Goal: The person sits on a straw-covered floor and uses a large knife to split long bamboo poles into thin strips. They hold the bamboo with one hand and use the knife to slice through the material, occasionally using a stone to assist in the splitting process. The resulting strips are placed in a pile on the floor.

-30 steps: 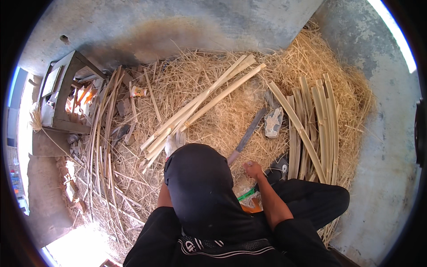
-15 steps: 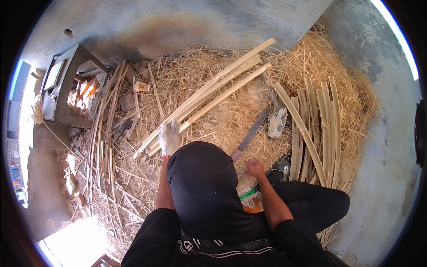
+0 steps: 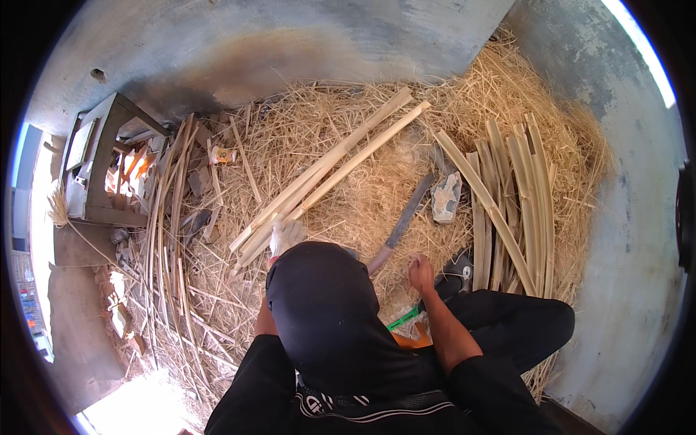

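Gloved left hand [image 3: 287,235] clamped on near ends of long bamboo strips [image 3: 330,170] lying diagonally across straw [image 3: 348,217]. Bare right hand [image 3: 420,274] loosely curled, just beside machete [image 3: 402,221] handle; grip indeterminate. Step judged: positioning strips. Next calls for firm hold on blade.
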Demonstrator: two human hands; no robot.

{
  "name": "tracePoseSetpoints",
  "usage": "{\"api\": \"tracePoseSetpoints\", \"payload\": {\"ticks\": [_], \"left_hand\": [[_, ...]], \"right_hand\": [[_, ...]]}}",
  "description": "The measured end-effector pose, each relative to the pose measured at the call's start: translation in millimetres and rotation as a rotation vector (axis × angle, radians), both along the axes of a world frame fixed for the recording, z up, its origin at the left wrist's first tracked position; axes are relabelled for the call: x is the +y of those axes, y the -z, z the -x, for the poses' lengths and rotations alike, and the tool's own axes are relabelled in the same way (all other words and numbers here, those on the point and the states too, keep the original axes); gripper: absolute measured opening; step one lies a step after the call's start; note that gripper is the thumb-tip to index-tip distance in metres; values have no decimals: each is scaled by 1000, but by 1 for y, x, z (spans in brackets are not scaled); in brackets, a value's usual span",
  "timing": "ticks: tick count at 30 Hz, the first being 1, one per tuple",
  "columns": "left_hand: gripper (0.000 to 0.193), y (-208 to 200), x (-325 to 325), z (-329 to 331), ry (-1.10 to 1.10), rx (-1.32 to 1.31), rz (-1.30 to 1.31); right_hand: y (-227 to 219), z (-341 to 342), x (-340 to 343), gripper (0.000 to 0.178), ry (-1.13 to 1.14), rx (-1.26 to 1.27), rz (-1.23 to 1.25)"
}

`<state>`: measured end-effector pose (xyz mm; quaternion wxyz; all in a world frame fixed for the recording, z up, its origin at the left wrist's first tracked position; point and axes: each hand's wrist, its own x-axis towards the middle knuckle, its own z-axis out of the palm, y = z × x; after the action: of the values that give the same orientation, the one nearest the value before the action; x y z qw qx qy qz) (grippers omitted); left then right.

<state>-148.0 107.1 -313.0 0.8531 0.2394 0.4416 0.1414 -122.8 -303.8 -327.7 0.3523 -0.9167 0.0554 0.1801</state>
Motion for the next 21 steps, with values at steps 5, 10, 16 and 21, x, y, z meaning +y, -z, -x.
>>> {"api": "tracePoseSetpoints", "payload": {"ticks": [5,10,16,21], "left_hand": [[48,-12,-1,-12,215,441,-375],[42,-56,-3,-37,626,850,-1583],[32,-38,37,-46,896,784,-1716],[24,-46,73,-52,937,630,-1749]], "right_hand": [[-2,-2,1,27,99,4,-85],[4,5,-7,26,122,65,-71],[-20,1,1,25,33,74,28],[2,11,-12,22,37,26,30]]}}
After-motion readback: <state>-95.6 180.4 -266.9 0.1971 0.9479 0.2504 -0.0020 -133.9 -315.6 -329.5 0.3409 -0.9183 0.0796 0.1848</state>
